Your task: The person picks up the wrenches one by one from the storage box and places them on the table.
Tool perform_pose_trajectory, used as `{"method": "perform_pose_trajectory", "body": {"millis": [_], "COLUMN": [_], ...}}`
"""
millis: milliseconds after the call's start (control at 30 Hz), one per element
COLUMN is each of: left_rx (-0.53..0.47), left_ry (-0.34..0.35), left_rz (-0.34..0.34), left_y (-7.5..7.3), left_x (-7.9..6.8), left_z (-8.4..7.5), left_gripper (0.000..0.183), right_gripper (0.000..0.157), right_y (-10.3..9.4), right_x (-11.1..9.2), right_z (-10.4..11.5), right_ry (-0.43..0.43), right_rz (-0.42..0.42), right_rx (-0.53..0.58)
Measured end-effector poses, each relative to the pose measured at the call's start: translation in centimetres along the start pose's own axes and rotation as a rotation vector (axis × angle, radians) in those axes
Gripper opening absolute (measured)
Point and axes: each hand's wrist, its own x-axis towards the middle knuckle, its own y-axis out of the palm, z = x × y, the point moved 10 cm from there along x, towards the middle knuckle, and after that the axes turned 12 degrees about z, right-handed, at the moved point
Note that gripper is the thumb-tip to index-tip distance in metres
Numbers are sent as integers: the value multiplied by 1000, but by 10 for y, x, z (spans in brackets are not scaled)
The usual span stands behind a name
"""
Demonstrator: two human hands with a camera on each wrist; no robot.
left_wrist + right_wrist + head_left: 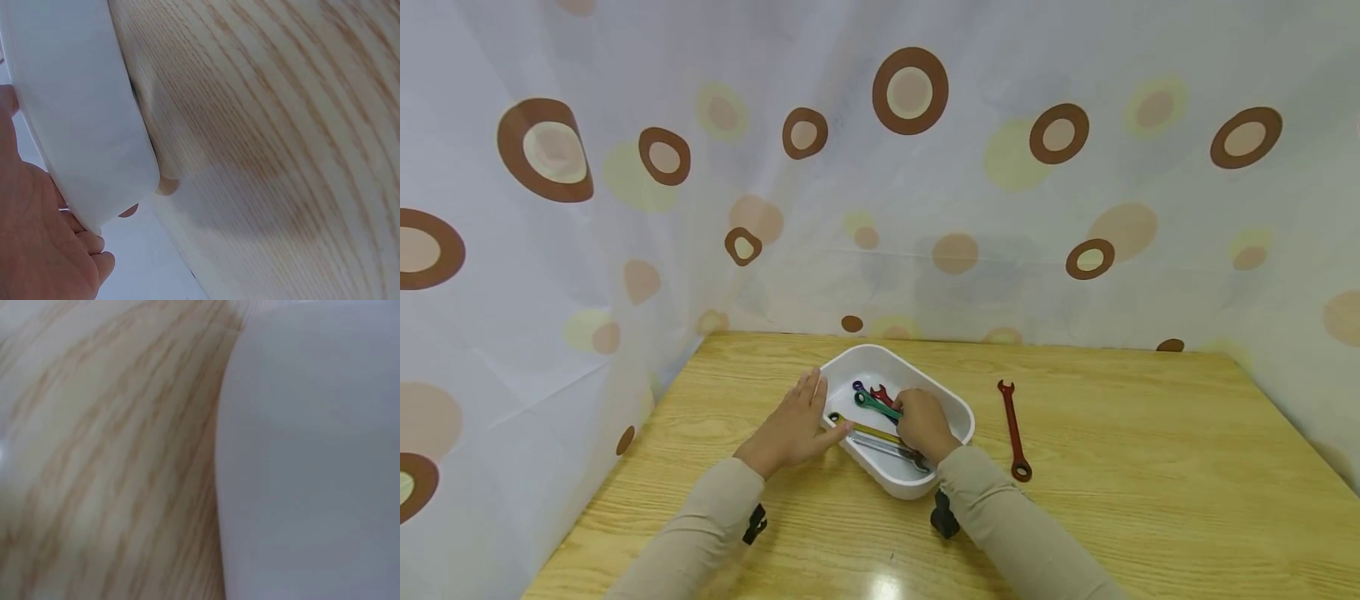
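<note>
The left hand (792,425) lies on the left rim of the white tray (943,393), fingers extended and close to straight, thumb spread along the rim toward the near side. The left wrist view shows this hand against the tray's upper edge. The right hand (925,423) is inside the tray, toward its right side; its fingers are curled and pinch the green wrench (880,407) near that wrench's right end. The right wrist view shows only the tray's outer wall and wood grain.

The green wrench lies over the purple wrench (862,389), whose ring end shows beside it. The head of a red wrench (880,392) shows just behind. Nearer the tray's front-left wall lie a yellow wrench (874,431) and, beside it, a silver wrench (883,447), with its open end toward the near corner.

The tray sits askew on the wooden desk (1135,467), left of its middle and closer to the far edge. To the right of the tray, well apart from the desk's right edge, lies a second red wrench (1013,427), ring end nearest the front.

Both sleeves (700,517) are beige, with a black device (944,515) at each wrist. A pale curtain (850,192) with brown rings stands along the far and left edges.
</note>
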Motion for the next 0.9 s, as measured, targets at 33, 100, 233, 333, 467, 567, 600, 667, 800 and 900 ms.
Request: {"method": "perform_pose_trajectory", "body": {"millis": [33,100,233,333,467,567,600,667,800,900], "left_rx": [-3,-4,0,-9,-24,-28,-28,-31,-35,-36], "left_ry": [1,5,5,8,15,16,17,16,16,17], "left_rz": [0,-5,0,-5,-11,-4,-4,-4,-3,-1], "left_y": [0,0,-1,-2,-3,-2,-3,-2,-2,-2], "left_x": [0,0,0,0,-2,-2,-3,-3,-3,-3], "left_z": [-1,-2,-3,-4,-4,-5,-5,-5,-5,-5], "left_gripper": [94,94,94,93,92,91,91,91,91,91], "right_gripper": [25,25,25,26,25,23,22,21,22,23], "right_y": [0,-1,-1,-1,-1,-3,-4,-6,-14,-21], "right_x": [0,-1,-2,-4,-6,-7,-7,-8,-8,-8], "right_z": [-1,-2,-4,-1,2,3,3,3,7,9], "right_ry": [6,17,32,16,-9,-20,-27,-38,-83,-101], "right_rz": [2,4,13,24,39,41,41,43,35,31], "right_rx": [1,4,9,2,6,38,57,90,157,217]}}
